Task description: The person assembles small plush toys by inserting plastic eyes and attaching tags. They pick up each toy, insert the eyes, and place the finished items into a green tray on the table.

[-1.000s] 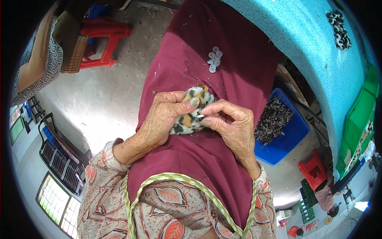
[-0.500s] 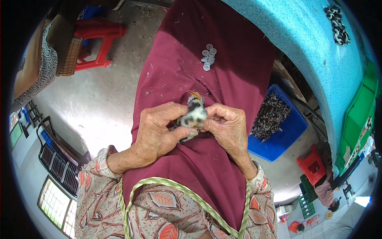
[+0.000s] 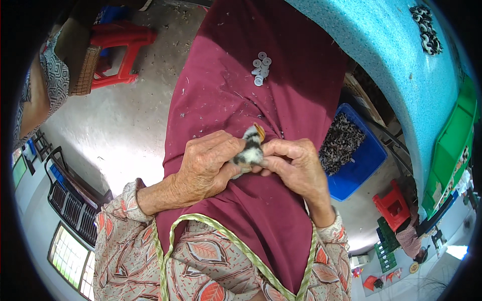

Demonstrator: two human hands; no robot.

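Black-and-white patterned fabric piece (orange tip poking up) sits pinched between left hand and right hand, both closed on it over the maroon cloth, white discs lying well beyond.

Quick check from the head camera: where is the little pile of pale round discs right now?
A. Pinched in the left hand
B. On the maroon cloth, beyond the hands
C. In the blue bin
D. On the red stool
B: the pale round discs lie on the maroon cloth, beyond the left hand and right hand, which together pinch a small spotted fuzzy piece.
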